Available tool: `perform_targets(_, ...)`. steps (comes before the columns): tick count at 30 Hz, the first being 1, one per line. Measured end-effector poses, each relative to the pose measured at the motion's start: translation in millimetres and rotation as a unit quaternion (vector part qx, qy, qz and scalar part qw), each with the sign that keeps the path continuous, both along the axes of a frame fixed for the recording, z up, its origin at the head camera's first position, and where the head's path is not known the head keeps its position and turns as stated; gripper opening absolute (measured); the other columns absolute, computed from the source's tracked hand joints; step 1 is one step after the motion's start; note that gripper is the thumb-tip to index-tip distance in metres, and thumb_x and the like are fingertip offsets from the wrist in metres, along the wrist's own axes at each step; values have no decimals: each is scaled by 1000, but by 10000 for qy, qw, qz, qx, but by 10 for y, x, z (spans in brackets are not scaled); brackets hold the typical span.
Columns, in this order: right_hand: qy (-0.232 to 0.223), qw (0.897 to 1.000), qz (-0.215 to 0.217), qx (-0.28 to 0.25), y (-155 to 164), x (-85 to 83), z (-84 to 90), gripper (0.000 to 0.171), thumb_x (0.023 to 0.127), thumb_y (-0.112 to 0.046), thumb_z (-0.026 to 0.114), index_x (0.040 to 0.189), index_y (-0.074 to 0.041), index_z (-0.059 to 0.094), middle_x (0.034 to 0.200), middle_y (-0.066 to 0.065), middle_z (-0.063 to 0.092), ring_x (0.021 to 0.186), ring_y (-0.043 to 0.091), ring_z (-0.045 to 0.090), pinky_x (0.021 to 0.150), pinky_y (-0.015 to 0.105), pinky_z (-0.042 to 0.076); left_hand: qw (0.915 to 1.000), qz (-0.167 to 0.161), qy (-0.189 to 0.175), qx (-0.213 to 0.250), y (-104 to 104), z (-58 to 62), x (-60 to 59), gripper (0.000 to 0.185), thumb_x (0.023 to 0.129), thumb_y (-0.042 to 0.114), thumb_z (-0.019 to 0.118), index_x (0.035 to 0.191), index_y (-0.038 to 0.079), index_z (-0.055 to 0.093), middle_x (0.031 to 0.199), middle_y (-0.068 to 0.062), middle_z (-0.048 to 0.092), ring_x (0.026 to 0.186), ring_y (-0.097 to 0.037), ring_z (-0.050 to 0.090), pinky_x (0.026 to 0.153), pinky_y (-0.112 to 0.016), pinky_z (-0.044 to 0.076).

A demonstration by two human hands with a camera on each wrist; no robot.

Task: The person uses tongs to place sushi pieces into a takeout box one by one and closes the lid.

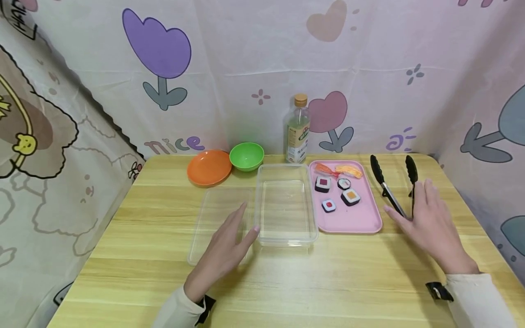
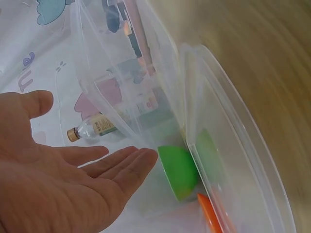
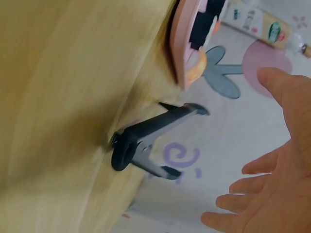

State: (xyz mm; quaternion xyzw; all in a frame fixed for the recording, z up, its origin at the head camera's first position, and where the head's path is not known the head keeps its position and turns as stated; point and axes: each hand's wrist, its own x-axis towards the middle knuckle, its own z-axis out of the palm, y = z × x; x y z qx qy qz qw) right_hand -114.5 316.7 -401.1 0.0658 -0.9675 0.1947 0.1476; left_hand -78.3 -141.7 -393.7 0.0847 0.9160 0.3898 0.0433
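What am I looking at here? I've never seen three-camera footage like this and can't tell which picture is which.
No machine: a person works with bare hands. The big picture comes from a head camera looking down at a wooden table; the two small ones come from cameras on each wrist. The left hand hovers open beside a clear plastic container, near its lid. The right hand reaches, open, for black tongs; no grip yet. Also there: a pink tray of toy sushi, an orange bowl, a green bowl and a bottle.

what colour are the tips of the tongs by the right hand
Black, on silver metal arms; the tongs lie beside the right hand. Clearest in the head view.
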Motion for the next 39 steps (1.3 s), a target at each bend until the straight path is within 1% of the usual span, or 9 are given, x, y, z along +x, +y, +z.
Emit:
perform_targets(3, -92, 9998, -111, -117, 59, -126, -8, 83, 92, -44, 71, 122, 23, 33, 130, 47, 30, 113, 59, 35, 91, 69, 33, 9998, 122, -116, 62, 31, 3, -31, 81, 97, 65, 47, 162, 23, 23, 158, -7, 37, 142, -31, 40, 112, -58, 34)
perform_targets(5, -303, 9991, -223, -204, 94, -199, -12, 78, 91, -45, 72, 113, 20, 34, 111, 39, 33, 91, 50, 38, 73, 60, 37, 9997, 173, -136, 91, 55, -6, -54, 80, 98, 62, 49, 162, 20, 25, 151, -8, 45, 134, -30, 48, 107, -55, 40)
perform_targets(8, -892, 9945, -461, -286, 151, -294, -4, 98, 92, -52, 68, 131, 26, 24, 113, 43, 33, 79, 42, 38, 62, 52, 39, 9998, 171, -89, 67, 89, -27, -83, 78, 99, 58, 51, 161, 15, 29, 136, -8, 54, 121, -26, 56, 99, -49, 46)
perform_targets(12, -1519, 9841, -866, -325, 207, -432, -9, 121, 90, -63, 62, 141, 30, 4, 126, 53, 27, 79, 46, 45, 61, 52, 45, 9998, 137, -80, 86, 122, -63, -112, 77, 100, 54, 53, 159, 10, 32, 117, -3, 58, 105, -19, 57, 90, -41, 48)
perform_targets(17, -1932, 9744, -1111, -290, 260, -595, -66, 122, 87, -71, 59, 132, 33, 15, 105, 44, 37, 72, 42, 50, 56, 47, 45, 9998, 148, -74, 85, 172, -83, -151, 70, 100, 46, 58, 154, 5, 40, 89, 5, 56, 82, -11, 54, 77, -32, 45)
perform_targets(21, -2240, 9672, -1157, -301, 260, -692, -78, 130, 86, -75, 56, 132, 38, 11, 103, 46, 38, 72, 44, 54, 56, 49, 47, 9999, 139, -85, 54, 191, -100, -175, 69, 100, 43, 59, 152, 2, 42, 75, 6, 53, 68, -10, 49, 67, -29, 43)
perform_targets(30, -2534, 9553, -1476, -368, 224, -806, -119, 122, 84, -76, 57, 125, 34, 26, 101, 40, 36, 78, 45, 48, 56, 46, 45, 9995, 27, -298, 142, 225, -135, -196, 63, 100, 28, 58, 152, -3, 39, 61, 8, 46, 49, -7, 40, 51, -26, 39)
perform_targets(36, -2324, 9594, -1457, -650, 221, -827, -140, 114, 86, -71, 59, 124, 32, 29, 107, 42, 36, 82, 45, 47, 60, 48, 46, 9992, 25, -332, 213, 220, -137, -200, 64, 94, 18, 52, 153, -5, 38, 56, 10, 36, 47, -6, 28, 46, -24, 29)
perform_targets(39, -2111, 9622, -1416, -977, 239, -816, -126, 95, 85, -70, 63, 100, 22, 44, 90, 34, 44, 65, 37, 50, 51, 44, 43, 9989, 33, -355, 302, 219, -137, -210, 66, 93, 17, 52, 153, -5, 37, 55, 10, 33, 47, -6, 26, 46, -24, 27)
